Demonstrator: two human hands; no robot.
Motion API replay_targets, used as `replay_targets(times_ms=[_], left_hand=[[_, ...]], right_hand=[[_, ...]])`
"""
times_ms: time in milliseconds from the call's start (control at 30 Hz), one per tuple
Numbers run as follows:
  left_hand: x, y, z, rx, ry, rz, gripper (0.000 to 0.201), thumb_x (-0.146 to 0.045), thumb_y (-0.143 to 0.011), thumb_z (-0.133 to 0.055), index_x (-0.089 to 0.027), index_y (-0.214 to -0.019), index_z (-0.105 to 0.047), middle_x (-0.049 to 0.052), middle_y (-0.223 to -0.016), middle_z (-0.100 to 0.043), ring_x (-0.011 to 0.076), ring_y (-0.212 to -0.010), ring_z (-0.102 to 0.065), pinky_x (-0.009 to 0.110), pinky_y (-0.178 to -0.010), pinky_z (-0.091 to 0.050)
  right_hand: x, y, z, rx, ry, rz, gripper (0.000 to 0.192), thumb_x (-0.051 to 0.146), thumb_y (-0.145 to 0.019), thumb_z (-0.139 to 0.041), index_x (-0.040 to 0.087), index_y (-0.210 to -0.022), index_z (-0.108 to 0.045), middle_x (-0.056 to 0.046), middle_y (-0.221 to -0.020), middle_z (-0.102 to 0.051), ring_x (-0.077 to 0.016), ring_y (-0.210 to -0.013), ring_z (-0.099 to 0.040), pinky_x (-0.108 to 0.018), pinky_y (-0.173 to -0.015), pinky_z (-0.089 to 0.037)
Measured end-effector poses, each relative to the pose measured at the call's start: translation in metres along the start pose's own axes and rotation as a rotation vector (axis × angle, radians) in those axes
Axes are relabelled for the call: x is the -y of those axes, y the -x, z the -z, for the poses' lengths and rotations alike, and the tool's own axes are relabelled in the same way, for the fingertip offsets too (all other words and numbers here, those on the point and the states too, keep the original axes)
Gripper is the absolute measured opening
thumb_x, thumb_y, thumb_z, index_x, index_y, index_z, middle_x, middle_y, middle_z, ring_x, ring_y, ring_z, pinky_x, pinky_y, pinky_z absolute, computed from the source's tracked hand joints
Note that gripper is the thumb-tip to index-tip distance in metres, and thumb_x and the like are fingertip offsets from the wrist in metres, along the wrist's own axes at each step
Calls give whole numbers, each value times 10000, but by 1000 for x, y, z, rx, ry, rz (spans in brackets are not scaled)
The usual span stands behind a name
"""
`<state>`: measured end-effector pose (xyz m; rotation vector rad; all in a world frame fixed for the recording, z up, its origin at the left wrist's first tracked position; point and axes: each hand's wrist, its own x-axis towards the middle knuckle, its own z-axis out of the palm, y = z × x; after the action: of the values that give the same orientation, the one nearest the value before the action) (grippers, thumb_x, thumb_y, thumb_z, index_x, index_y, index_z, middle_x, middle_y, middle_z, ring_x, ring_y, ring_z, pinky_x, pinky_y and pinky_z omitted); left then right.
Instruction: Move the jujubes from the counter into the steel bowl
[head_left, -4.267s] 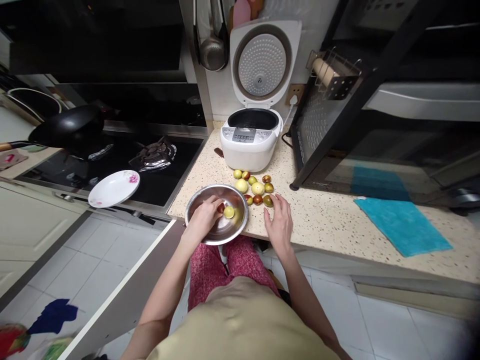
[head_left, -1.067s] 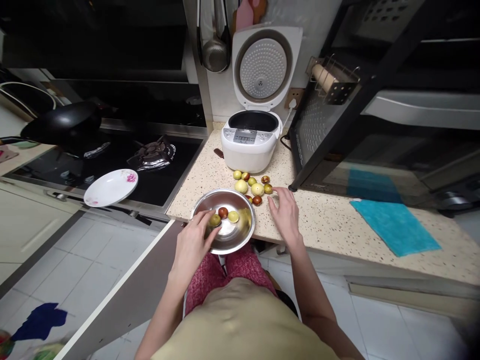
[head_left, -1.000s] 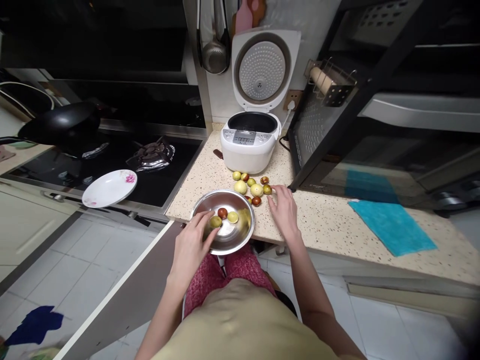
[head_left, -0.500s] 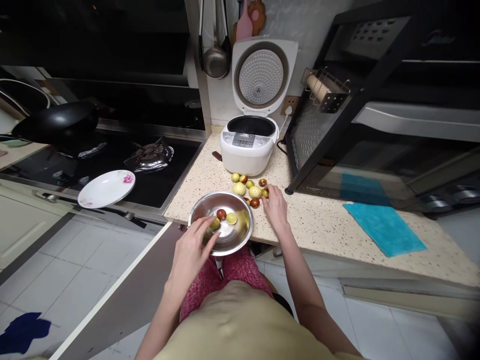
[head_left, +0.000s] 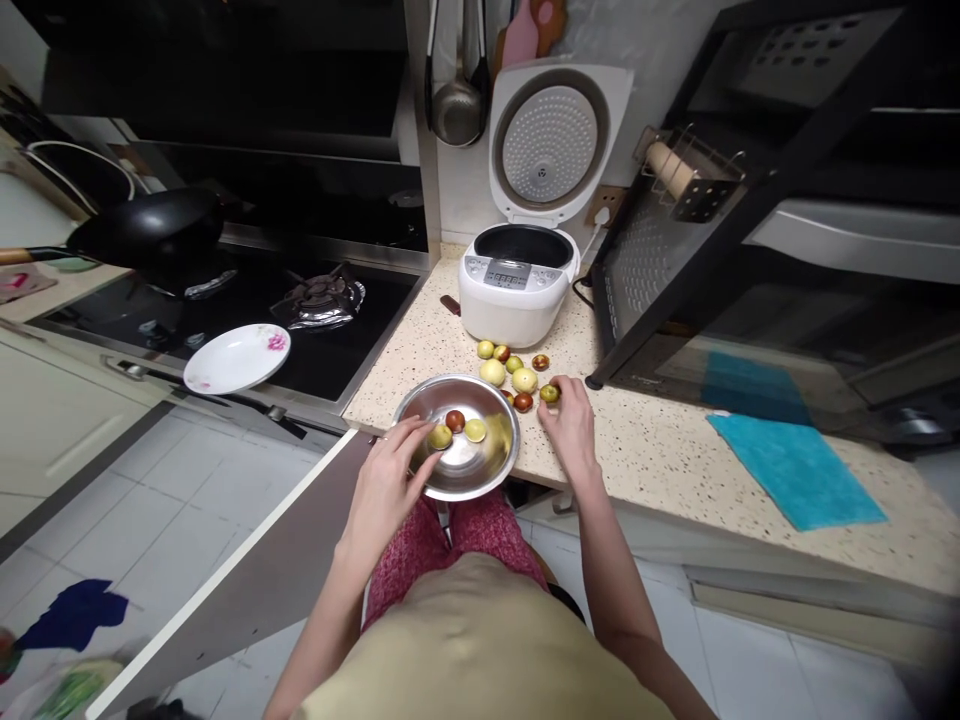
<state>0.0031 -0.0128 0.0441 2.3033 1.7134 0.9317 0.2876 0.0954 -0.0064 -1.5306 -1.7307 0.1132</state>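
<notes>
Left hand (head_left: 385, 478) half-curled at a green fruit (head_left: 440, 437) inside the bowl (head_left: 469, 466), grip uncertain; right hand (head_left: 572, 428) pinches an olive-brown fruit (head_left: 550, 393) beside the loose fruits (head_left: 525, 381), presumably to prevent rolling.

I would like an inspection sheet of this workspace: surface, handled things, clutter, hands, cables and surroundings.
Surface: speckled countertop; a metal bowl projects past its front edge.
Handled things: three fruits inside the bowl, more fruits loose beside it.
Clutter: turquoise cloth on the countertop; dark blue cloth on the floor.
Hands: left hand spread at the bowl's green fruit, contact unclear; right hand pinching a greenish-brown fruit.
Cables: white cable to the wall socket; black cable beside the black appliance.
Surroundings: open rice cooker; wok and plate at the stove.
</notes>
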Motion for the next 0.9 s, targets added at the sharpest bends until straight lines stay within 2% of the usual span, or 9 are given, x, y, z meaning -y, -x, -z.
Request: replay_targets(times_ms=[100,167,233,367,467,633,767,900], left_hand=[[9,-1,-1,-2,6,-11,326,-344,-1046,-569,-238,-1351,-610,110,-1390,-661,309,-1394,-574,529,-1153,-499],[14,-1,-1,4,6,-5,339,-368,-1047,-569,-240,-1358,-608,118,-1428,-635,318,-1434,-536,562,-1178,-472],[18,-2,-3,15,8,2,361,-402,-1049,-561,-236,-1366,-606,127,-1472,-607,324,-1462,-509,584,-1207,-439],[21,-1,-7,56,0,13,418,-458,-1063,-513,-214,-1392,-597,152,-1566,-534,325,-1518,-448,603,-1271,-342],[21,0,-10,93,5,16,428,-465,-1075,-480,-222,-1409,-591,148,-1631,-466,316,-1570,-365,595,-1289,-309],[18,0,-10,138,-10,-2,477,-484,-1079,-458,-201,-1449,-562,162,-1691,-371,310,-1604,-282,587,-1296,-284],[16,-1,-10,167,-32,-12,490,-485,-1083,-447,-188,-1457,-557,176,-1707,-331,310,-1613,-251,599,-1297,-266],[17,-1,-10,180,-45,-12,502,-491,-1086,-432,-173,-1454,-560,188,-1710,-317,309,-1615,-244,600,-1296,-266]], right_hand=[[24,8,11,-35,-146,28,217,217,-901,-584,231,-1116,-561,-75,-1053,-595,-245,-932,-616,-409,-811,-589],[44,16,17,-8,-216,78,246,210,-921,-593,239,-1164,-569,-78,-1097,-611,-242,-971,-637,-407,-821,-598],[64,25,19,110,-294,162,275,179,-933,-602,239,-1201,-583,-84,-1150,-624,-245,-1048,-652,-421,-886,-599],[90,35,15,442,-371,271,297,83,-930,-584,229,-1186,-615,-70,-1167,-635,-226,-1080,-672,-413,-939,-588],[98,34,9,591,-340,309,343,5,-896,-569,215,-1160,-631,-67,-1181,-649,-222,-1063,-682,-395,-921,-582],[104,25,4,729,-192,374,358,-67,-839,-583,173,-1099,-644,-82,-1142,-666,-224,-981,-692,-364,-834,-573],[108,20,0,773,-99,443,420,-112,-783,-550,161,-1088,-645,-108,-1163,-671,-250,-1015,-697,-378,-840,-572],[108,20,-5,756,-91,463,442,-106,-776,-548,179,-1096,-656,-107,-1184,-679,-253,-1027,-700,-383,-853,-577]])
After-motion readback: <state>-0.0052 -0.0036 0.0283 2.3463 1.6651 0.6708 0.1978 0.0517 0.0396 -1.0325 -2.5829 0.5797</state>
